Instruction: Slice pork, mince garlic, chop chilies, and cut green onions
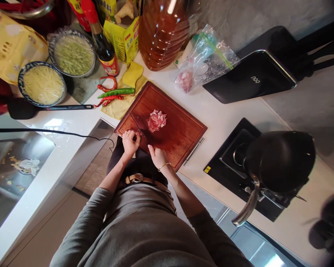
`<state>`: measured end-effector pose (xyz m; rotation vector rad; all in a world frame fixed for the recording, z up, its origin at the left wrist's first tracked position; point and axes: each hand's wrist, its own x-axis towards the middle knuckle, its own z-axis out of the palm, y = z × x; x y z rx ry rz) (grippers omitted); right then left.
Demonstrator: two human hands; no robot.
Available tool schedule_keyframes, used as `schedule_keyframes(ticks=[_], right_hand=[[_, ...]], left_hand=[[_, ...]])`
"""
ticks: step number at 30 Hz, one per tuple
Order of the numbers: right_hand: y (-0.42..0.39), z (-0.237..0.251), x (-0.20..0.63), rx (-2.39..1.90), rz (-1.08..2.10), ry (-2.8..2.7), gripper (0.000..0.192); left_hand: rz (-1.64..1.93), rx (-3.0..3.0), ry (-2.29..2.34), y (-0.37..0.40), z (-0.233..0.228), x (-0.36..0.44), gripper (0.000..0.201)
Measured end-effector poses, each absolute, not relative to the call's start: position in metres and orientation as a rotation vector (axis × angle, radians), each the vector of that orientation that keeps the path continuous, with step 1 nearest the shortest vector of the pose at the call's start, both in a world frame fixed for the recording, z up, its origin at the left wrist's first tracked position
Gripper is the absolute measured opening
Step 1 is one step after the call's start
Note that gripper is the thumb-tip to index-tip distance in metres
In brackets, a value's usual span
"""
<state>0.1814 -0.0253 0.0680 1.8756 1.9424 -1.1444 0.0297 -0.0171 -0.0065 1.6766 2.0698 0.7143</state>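
My right hand (158, 156) is closed round the handle of a kitchen knife (137, 125), whose dark blade slants across the near left part of the wooden cutting board (180, 135). Beside the blade, the curled fingers of my left hand (131, 142) press on a small piece of raw meat (139, 132), mostly hidden by the fingertips. A pile of sliced raw meat (156, 121) lies on the board, beyond the knife. Just left of the board, a green chili (117, 92) and red chilies (109, 84) rest on a yellow wrapper (111, 110).
At left stand a bowl of pale shreds (41, 84), a wrapped bowl of green pieces (72, 55), a spatula (64, 107) and a sauce bottle (104, 48). An oil jug (164, 37), plastic bag (200, 63) and knife block (253, 78) are behind. A pan (278, 159) sits right.
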Motion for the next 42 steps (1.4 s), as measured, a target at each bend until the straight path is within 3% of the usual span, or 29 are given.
schedule_keyframes(ticks=[8,18,21,27,34,38,42], right_hand=[[-0.019,0.067,0.182,1.831,-1.208,1.874,0.062],[-0.008,0.048,0.157,1.904,-1.19,1.893,0.055],[0.0,0.038,0.169,1.974,-1.414,1.867,0.059],[0.027,0.024,0.216,2.048,-2.243,1.199,0.062],[0.038,0.032,0.239,2.043,-2.539,1.071,0.064],[0.024,0.042,0.227,2.168,-2.318,1.288,0.064],[0.001,0.056,0.204,2.131,-1.541,1.86,0.068]], left_hand=[[0.714,1.757,2.017,-0.017,-0.009,0.026,0.014],[0.672,1.714,1.994,-0.017,-0.009,0.025,0.012],[0.653,1.709,1.998,-0.017,-0.008,0.026,0.013],[0.677,1.688,1.999,-0.017,-0.007,0.026,0.009],[0.737,1.587,2.039,-0.017,-0.011,0.027,0.012],[0.734,1.589,2.023,-0.018,-0.01,0.026,0.009],[0.758,1.552,2.034,-0.018,-0.008,0.027,0.01]])
